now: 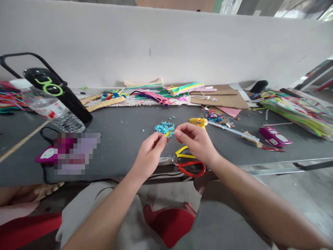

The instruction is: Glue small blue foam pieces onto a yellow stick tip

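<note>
My left hand (151,151) pinches a small yellow-green piece (168,134) between thumb and forefinger. Close to its right, my right hand (195,140) has its thumb and fingertips pressed together; whatever they hold is too small to make out. Just behind the fingertips lies a heap of short light-blue pieces (163,127) on the grey table (117,139). Below the hands, a pair of scissors (191,169) with one red and one yellow handle rests near the table's front edge. A yellow glue gun (198,121) lies behind my right hand, with a long pale strip beside it.
A water bottle (56,107) and black tumbler (65,92) stand at left, near a purple device (48,154). Bundles of coloured pipe cleaners (186,88) and cardboard (221,99) line the back wall. Another purple device (275,136) and a bagged bundle (299,113) lie right.
</note>
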The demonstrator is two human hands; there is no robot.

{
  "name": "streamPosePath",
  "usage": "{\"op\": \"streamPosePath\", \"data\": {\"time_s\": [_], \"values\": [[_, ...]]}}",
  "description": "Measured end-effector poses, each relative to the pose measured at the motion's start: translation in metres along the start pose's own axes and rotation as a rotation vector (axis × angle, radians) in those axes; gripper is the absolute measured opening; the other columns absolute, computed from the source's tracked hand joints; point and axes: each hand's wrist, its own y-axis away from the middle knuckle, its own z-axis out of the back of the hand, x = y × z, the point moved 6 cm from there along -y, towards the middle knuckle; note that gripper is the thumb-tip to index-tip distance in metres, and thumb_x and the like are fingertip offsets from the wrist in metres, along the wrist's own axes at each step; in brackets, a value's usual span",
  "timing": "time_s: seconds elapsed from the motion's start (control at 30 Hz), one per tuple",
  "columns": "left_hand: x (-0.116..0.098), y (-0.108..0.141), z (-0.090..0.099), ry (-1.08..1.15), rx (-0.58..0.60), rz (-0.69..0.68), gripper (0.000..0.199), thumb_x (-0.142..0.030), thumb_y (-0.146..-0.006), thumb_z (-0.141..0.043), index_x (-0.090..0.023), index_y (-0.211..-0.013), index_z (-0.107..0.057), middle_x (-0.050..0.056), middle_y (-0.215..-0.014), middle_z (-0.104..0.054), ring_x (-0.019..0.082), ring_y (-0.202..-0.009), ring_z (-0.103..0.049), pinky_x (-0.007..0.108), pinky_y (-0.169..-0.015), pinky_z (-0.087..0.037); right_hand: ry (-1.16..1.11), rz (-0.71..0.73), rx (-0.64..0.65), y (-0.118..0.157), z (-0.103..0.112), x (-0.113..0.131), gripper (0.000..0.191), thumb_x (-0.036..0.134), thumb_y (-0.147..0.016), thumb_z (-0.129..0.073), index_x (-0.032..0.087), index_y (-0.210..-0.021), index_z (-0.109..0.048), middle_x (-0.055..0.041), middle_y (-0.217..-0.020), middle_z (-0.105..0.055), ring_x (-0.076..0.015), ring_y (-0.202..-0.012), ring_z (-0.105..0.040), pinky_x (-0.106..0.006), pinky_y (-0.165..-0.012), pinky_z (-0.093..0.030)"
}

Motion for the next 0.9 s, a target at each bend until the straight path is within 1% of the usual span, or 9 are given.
{"op": "streamPosePath", "data": {"time_s": [0.13,0.4,0.53,0.67,0.8,0.9], "values": [[0.000,0.000,0.000,-0.030,0.008,-0.007,0.035,-0.051,-0.096,-0.053,-0.018,-0.089,-0.063,-0.002,-0.070,-0.046,0.012,-0.063,-0.039,0.025,-0.058,-0.032,0.075,0.017,-0.037,0.001,0.001,0.000,0.032,0.049,-0.087,-0.071,0.018,-0.088,-0.066,-0.0014,-0.076,-0.063,-0.0126,-0.068,-0.054,-0.028,-0.064,-0.045],[-0.002,0.001,-0.001,-0.084,0.028,-0.026,0.033,-0.048,-0.098,-0.052,-0.018,-0.088,-0.063,-0.003,-0.071,-0.047,0.011,-0.063,-0.039,0.025,-0.058,-0.030,0.219,0.077,-0.104,0.003,0.005,0.002,0.021,0.040,-0.092,-0.067,0.020,-0.087,-0.066,-0.0020,-0.080,-0.066,-0.0140,-0.071,-0.058,-0.029,-0.067,-0.047],[-0.004,0.002,-0.002,-0.110,0.034,-0.032,0.033,-0.047,-0.098,-0.051,-0.018,-0.087,-0.062,-0.003,-0.070,-0.046,0.011,-0.062,-0.039,0.025,-0.058,-0.029,0.233,0.083,-0.127,0.003,0.005,0.004,0.023,0.041,-0.090,-0.069,0.019,-0.086,-0.066,-0.0019,-0.079,-0.066,-0.0142,-0.070,-0.059,-0.029,-0.067,-0.048],[-0.004,0.003,0.000,-0.104,0.028,-0.020,0.034,-0.048,-0.098,-0.051,-0.018,-0.087,-0.062,-0.003,-0.069,-0.046,0.011,-0.061,-0.038,0.026,-0.057,-0.029,0.217,0.091,-0.132,0.003,0.009,0.007,0.022,0.040,-0.091,-0.068,0.019,-0.088,-0.066,-0.0022,-0.080,-0.067,-0.0138,-0.071,-0.060,-0.028,-0.067,-0.049],[-0.004,0.003,0.002,-0.098,-0.008,-0.019,0.034,-0.050,-0.097,-0.053,-0.018,-0.087,-0.062,-0.004,-0.068,-0.046,0.011,-0.061,-0.039,0.025,-0.057,-0.030,0.192,0.096,-0.126,0.005,0.012,0.009,0.020,0.038,-0.090,-0.068,0.018,-0.087,-0.067,-0.0027,-0.080,-0.068,-0.0139,-0.071,-0.061,-0.027,-0.065,-0.050],[-0.003,0.002,0.001,-0.106,-0.025,-0.030,0.033,-0.048,-0.097,-0.054,-0.017,-0.088,-0.062,-0.003,-0.070,-0.047,0.010,-0.063,-0.041,0.024,-0.057,-0.032,0.238,0.102,-0.124,0.008,0.010,0.010,0.016,0.034,-0.088,-0.070,0.018,-0.085,-0.068,-0.0025,-0.078,-0.068,-0.0140,-0.069,-0.062,-0.027,-0.064,-0.051]]}}
